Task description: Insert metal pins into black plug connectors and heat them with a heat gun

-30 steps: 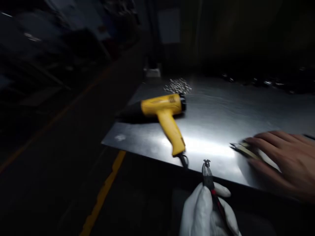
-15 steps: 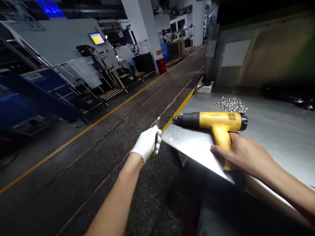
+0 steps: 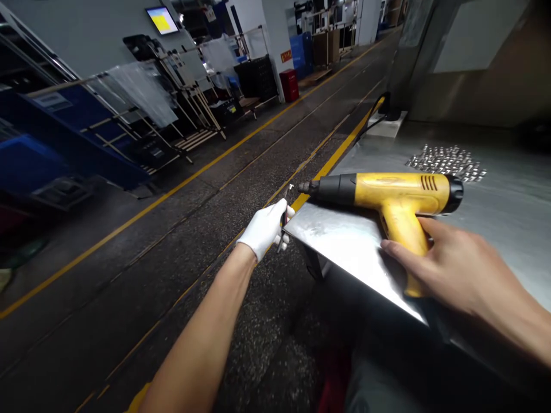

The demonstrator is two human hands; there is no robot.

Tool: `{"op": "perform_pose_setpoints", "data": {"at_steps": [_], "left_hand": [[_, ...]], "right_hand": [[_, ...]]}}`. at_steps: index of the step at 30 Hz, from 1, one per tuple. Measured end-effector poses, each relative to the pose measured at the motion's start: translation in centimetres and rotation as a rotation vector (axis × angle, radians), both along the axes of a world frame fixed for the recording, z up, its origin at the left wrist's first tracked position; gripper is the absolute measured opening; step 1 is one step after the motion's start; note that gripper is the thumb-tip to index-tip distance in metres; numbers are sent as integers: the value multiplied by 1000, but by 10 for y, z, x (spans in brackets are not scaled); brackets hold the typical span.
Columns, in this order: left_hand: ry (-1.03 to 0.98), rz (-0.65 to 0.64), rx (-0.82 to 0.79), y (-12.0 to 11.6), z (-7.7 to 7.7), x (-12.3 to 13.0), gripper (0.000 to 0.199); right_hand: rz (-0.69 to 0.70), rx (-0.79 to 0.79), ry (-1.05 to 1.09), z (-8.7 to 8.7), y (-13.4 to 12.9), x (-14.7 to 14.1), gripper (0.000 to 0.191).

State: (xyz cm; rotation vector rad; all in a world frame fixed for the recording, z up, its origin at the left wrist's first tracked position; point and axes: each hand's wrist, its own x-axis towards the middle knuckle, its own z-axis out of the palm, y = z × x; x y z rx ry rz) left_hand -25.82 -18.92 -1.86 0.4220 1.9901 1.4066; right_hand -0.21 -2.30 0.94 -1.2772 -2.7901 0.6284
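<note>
Yellow heat gun [image 3: 400, 194]: located at the near left end of the metal desk [image 3: 338, 229], lying crosswise. Its dark nozzle [image 3: 310, 187] points left and reaches the desk's left edge. Whether the body rests on the surface or is lifted slightly cannot be determined.

Right hand [image 3: 465, 267], bare: closed around the handle [image 3: 402, 226] from the right, thumb across the near side. Most of the other fingers are hidden behind it.

Left hand [image 3: 262, 229], in a white glove: holding slim pliers [image 3: 284, 218] just beyond the desk's left corner, above the floor [image 3: 181, 252]. A small bright metal part [image 3: 291, 187] shows at the tip of the pliers, just left of the nozzle; the exact gap in depth cannot be judged.

Handling assessment: the heat gun appears rigid, with a hard plastic shell, and is judged moderately heavy, the bulk probably sitting in the barrel above the handle. The handle is the sound place to take hold. The nozzle is to be treated as possibly hot and kept clear of fingers; its temperature cannot be seen. The small metal part is judged light, hard and smooth, hence liable to slip from the plier tips if pinched loosely. The pliers are best held low on their grips, as found.

Also noted: a cluster of metal parts [image 3: 447, 162] on the desk beyond the heat gun, and a white block [image 3: 390, 127] at the far left corner.
</note>
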Motion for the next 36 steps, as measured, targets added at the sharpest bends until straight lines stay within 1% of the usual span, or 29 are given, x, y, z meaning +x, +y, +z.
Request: {"op": "perform_pose_setpoints", "data": {"at_steps": [5, 12, 20, 28, 36], "left_hand": [[52, -6, 5, 1, -2, 3, 38], [95, -28, -5, 1, -9, 0, 40], [133, -32, -37, 2, -7, 0, 40], [150, -52, -51, 2, -5, 1, 40], [153, -52, -67, 2, -4, 2, 38]], "right_hand": [[-28, 18, -16, -5, 4, 3, 45], [-54, 37, -26, -8, 4, 3, 48], [-56, 54, -20, -8, 5, 3, 52], [-44, 37, -33, -7, 5, 3, 47], [-80, 80, 10, -14, 6, 3, 50]]}}
